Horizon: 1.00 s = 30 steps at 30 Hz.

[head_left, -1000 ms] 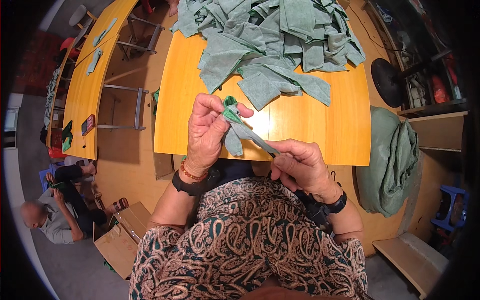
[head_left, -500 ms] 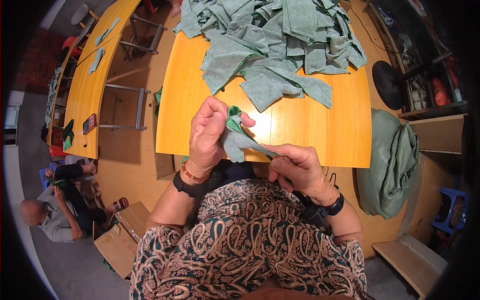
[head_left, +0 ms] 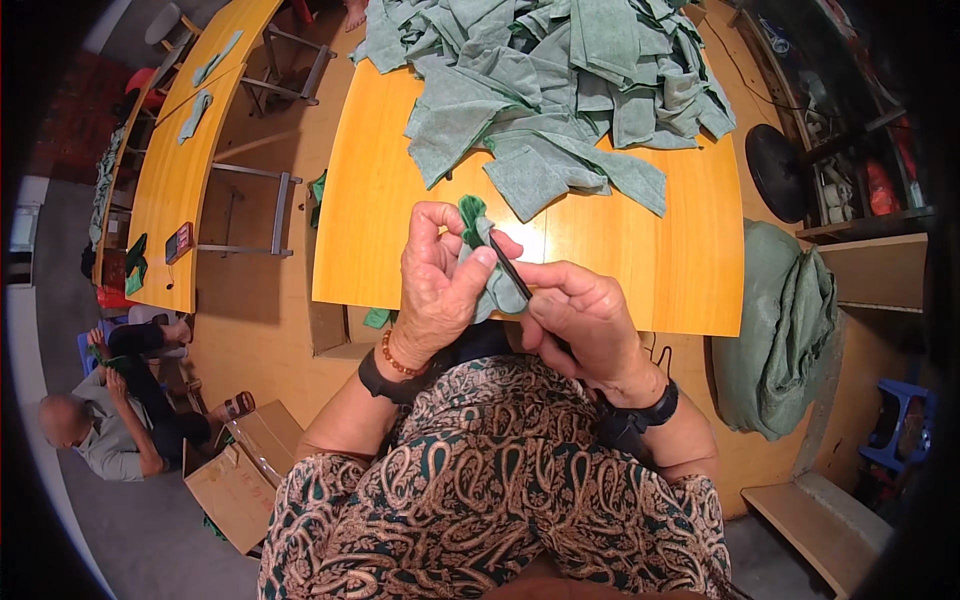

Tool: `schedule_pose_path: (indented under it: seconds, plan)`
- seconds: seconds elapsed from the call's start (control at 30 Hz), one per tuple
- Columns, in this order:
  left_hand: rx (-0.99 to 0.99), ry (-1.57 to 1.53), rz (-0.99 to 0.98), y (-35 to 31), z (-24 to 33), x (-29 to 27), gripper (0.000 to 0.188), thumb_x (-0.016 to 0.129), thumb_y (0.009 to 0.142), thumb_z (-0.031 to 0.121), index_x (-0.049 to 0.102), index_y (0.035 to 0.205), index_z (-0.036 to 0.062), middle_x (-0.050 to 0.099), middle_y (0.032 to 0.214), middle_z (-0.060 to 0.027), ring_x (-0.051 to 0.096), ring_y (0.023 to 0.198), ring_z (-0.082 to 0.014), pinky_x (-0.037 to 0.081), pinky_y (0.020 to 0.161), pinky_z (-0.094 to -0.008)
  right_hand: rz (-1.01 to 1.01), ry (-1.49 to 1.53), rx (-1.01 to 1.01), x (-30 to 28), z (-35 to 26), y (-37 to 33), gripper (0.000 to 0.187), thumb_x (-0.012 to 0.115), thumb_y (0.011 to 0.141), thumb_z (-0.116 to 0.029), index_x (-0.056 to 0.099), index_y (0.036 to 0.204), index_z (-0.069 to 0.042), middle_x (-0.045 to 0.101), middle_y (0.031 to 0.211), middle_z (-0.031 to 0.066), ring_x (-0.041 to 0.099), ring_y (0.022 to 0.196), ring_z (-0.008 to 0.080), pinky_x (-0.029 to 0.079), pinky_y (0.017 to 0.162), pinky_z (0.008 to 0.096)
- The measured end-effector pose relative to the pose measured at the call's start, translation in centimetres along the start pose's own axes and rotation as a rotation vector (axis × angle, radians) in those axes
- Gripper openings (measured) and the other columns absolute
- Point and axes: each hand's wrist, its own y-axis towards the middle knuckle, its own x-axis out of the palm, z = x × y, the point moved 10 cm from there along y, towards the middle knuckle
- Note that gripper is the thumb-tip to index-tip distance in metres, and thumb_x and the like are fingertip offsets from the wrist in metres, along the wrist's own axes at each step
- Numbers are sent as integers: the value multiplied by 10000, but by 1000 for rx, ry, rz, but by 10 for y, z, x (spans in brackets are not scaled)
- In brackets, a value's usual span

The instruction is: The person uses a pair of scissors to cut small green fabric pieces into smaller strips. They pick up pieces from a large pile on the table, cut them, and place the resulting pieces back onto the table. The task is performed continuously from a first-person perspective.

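My left hand [head_left: 432, 285] pinches a small piece of grey-green fabric [head_left: 497, 298] above the near edge of the yellow table [head_left: 375, 220]. A brighter green side of the cloth shows at its top. My right hand [head_left: 590, 318] is closed around a slim black tool [head_left: 509, 266], whose exact kind I cannot make out. The tool slants up and to the left against the cloth, its tip close to my left fingers. Beyond both hands, a large heap of similar grey-green fabric pieces [head_left: 560, 165] covers the far part of the table.
A green sack [head_left: 770, 330] stands right of the table, near a black round-based stand [head_left: 775, 172] and shelving. On the left is another yellow table [head_left: 165, 215] with some cloth pieces. A seated person [head_left: 115, 430] handles green cloth beside a cardboard box [head_left: 235, 490].
My left hand has shifted right, toward my right hand. The fabric, stretched between the hands before, is now bunched around the black tool, which shows more plainly.
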Motion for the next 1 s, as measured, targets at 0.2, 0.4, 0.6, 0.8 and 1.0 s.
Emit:
schedule_pose_path:
  seconds: [0.2, 0.4, 0.6, 0.8, 1.0]
  plan:
    - [197, 165, 112, 5, 15, -26, 182, 529, 937, -3, 411, 1054, 73, 617, 994, -117, 656, 901, -166, 553, 773, -285, 6, 39, 90, 3, 3, -1, 332, 502, 991, -91, 543, 1316, -36, 627, 737, 63, 484, 418, 63, 319, 354, 178]
    - [132, 18, 123, 6, 8, -32, 133, 550, 943, 26, 467, 1034, 74, 595, 973, -61, 645, 927, -145, 526, 786, -272, -24, -55, 85, -11, 5, -15, 343, 477, 1000, -33, 554, 1329, -94, 632, 742, 68, 453, 409, 46, 305, 352, 176]
    - [28, -100, 108, 9, 7, -28, 136, 536, 964, 67, 456, 1072, 85, 651, 953, -106, 660, 885, -162, 534, 762, -278, -65, -33, 51, -10, 7, -20, 352, 481, 1003, -34, 549, 1343, -97, 633, 754, 68, 457, 417, 46, 314, 360, 174]
    - [-2, -70, 63, 8, 8, -22, 114, 498, 974, 39, 442, 1067, 73, 650, 940, -112, 660, 871, -148, 543, 766, -275, -47, -26, 94, -13, 10, -17, 334, 482, 1011, -64, 559, 1334, -92, 634, 751, 64, 459, 421, 45, 316, 363, 174]
    - [20, 3, -18, 6, 8, -16, 114, 499, 977, 34, 448, 1070, 76, 629, 956, -84, 640, 888, -134, 522, 767, -263, -22, -36, 117, -14, 10, -17, 312, 496, 1001, -73, 572, 1303, -67, 633, 736, 57, 460, 422, 44, 317, 361, 175]
